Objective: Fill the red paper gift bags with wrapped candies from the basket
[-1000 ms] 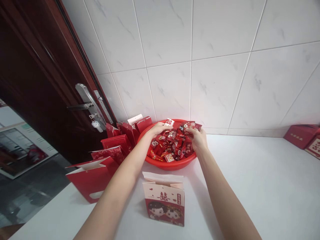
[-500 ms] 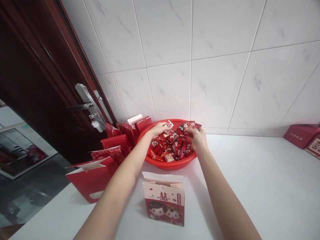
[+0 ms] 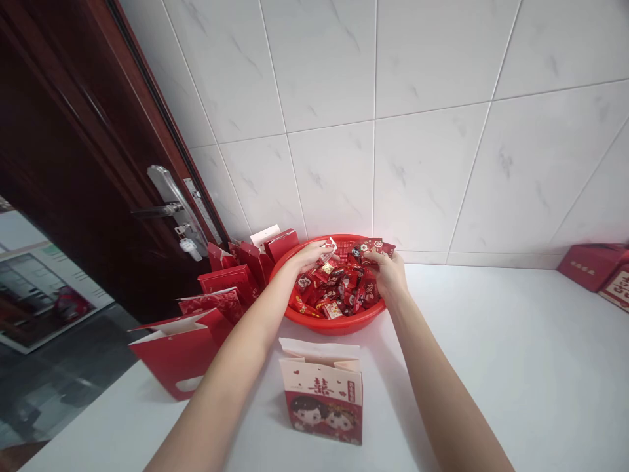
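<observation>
A red plastic basket [image 3: 339, 326] stands against the tiled wall, heaped with wrapped candies [image 3: 339, 288] in mostly red packets. Over its left side, my left hand [image 3: 314, 252] is closed on a white-and-red candy packet [image 3: 330, 248]. My right hand [image 3: 390, 267], at the basket's right rim, grips a dark red patterned packet [image 3: 377, 246] between thumb and fingers. In front of the basket a pink-and-red paper gift box [image 3: 322, 393] stands upright with its top open, showing two cartoon figures. Neither hand touches it.
Several red gift bags and boxes [image 3: 181, 354] line the left side of the white table [image 3: 506, 354]. A closed red box [image 3: 592, 265] sits at the far right. Beyond the left table edge is a dark wooden door [image 3: 98, 131] with a metal handle [image 3: 167, 210].
My left hand has shifted the white-and-red packet slightly to the left, and a gold-marked candy shows more below it. My right hand stays nearly in place.
</observation>
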A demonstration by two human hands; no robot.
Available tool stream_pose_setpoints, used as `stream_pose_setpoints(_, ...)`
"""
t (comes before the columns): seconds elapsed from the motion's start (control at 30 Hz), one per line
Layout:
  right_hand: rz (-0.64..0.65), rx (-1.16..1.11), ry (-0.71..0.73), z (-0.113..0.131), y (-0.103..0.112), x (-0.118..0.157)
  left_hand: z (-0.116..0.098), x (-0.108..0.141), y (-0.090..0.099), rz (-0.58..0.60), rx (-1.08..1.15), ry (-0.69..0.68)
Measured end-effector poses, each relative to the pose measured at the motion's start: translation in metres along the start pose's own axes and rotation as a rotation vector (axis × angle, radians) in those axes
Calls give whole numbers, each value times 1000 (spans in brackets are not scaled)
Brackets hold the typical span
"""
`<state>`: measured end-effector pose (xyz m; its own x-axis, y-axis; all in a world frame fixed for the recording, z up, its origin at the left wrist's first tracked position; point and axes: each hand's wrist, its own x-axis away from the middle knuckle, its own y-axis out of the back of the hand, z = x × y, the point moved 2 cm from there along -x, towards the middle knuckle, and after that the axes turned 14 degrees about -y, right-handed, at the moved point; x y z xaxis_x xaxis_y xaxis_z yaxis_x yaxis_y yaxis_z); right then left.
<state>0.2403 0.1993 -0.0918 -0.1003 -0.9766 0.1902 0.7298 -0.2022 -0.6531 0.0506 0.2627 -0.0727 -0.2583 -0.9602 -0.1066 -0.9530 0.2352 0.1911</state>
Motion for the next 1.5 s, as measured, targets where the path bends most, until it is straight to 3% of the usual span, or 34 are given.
stream_pose_setpoints(0.17, 13, -1, 1, 0, 0, 0, 3, -3, -1, -38, 75, -28)
stream_pose_setpoints(0.3, 43, 19, 12, 0, 0, 0, 3, 0, 2, -100, -8, 59)
stream_pose_setpoints(0.43, 42, 18, 6, 0, 1, -1, 3, 4, 5, -6, -93, 120)
stream_pose_setpoints(0.57, 44, 18, 12, 0, 0, -1, 6, 3, 6, 39, -89, 99)
stream_pose_setpoints(0.9, 29, 4, 6, 0, -2, 2, 12, -5, 13, -13, -91, 57)
stream_pose_setpoints(1.03, 16, -8, -4, 0, -2, 2, 7, -4, 11, -50, -20, 41)
stream_pose_setpoints(1.23, -5, -20, -3, 1, -2, 4, -4, -1, 8, -198, 142, -24)
stream_pose_setpoints(1.5, 58, 26, -55, 1, -2, 4, -8, 1, 5, -163, 137, -58)
